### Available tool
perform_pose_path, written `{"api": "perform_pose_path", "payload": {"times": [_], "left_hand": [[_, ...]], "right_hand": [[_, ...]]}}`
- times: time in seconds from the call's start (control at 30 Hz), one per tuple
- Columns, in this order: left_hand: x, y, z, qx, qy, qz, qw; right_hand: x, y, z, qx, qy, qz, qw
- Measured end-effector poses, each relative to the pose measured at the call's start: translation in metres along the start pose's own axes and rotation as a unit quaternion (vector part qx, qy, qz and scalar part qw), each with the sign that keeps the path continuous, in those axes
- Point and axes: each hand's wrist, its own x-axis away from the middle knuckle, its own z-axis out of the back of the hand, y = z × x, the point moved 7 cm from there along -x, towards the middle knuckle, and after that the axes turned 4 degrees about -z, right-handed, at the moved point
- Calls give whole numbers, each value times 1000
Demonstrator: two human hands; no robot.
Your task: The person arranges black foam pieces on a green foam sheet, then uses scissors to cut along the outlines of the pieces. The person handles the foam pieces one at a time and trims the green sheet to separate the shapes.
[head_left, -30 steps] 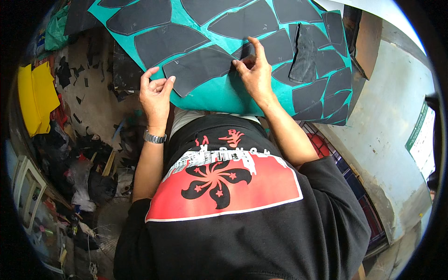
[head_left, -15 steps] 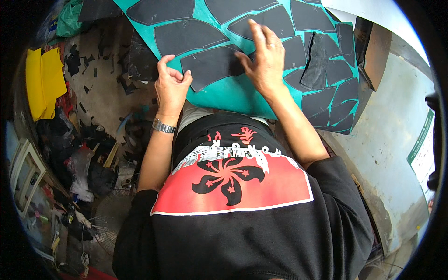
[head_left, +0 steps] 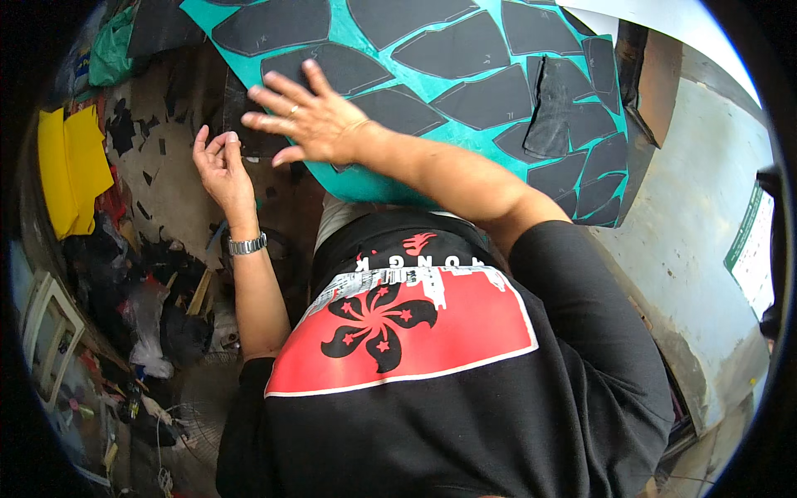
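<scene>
A teal sheet lies at the top of the view, covered with several black cut-out panels that have pale outlines near their edges. My right hand, fingers spread and a ring on one, is stretched across to the sheet's left edge, partly covering a panel there. Beyond that edge, my left hand hangs off the sheet with its fingers loosely curled and apart, and no object shows in it. Its wrist wears a metal watch. A crumpled black cloth rests on the panels at the right.
Dark scraps litter the floor at left, near a yellow folded sheet and a green bag. A fan cage stands at lower left. A pale blue surface lies at right.
My right hand has swept left from the middle panels to the sheet's left edge. My left hand has moved left and slightly down, away from the sheet.
</scene>
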Motion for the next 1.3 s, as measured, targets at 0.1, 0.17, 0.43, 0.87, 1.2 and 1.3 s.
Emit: {"api": "perform_pose_path", "payload": {"times": [0.1, 0.17, 0.43, 0.87, 1.2, 1.3], "left_hand": [[-22, 10, -11, 8, 15, -26, 1000], [-38, 19, -19, -47, 5, -52, 998], [-141, 8, -81, 32, -23, 18, 999], [-184, 37, -84, 258, 91, 88, 958], [-218, 122, -80, -400, 145, -188, 885], [-187, 190, -172, -273, 28, -522, 808]], "right_hand": [[-4, -9, -1, -61, 31, 4, 998], [14, -1, 6, -72, 55, -29, 995], [142, 149, 85, 63, 127, -378, 915], [169, 216, 97, 59, 155, -463, 871], [155, 209, 108, 65, 182, -442, 876], [153, 210, 108, 64, 178, -446, 875]]}}
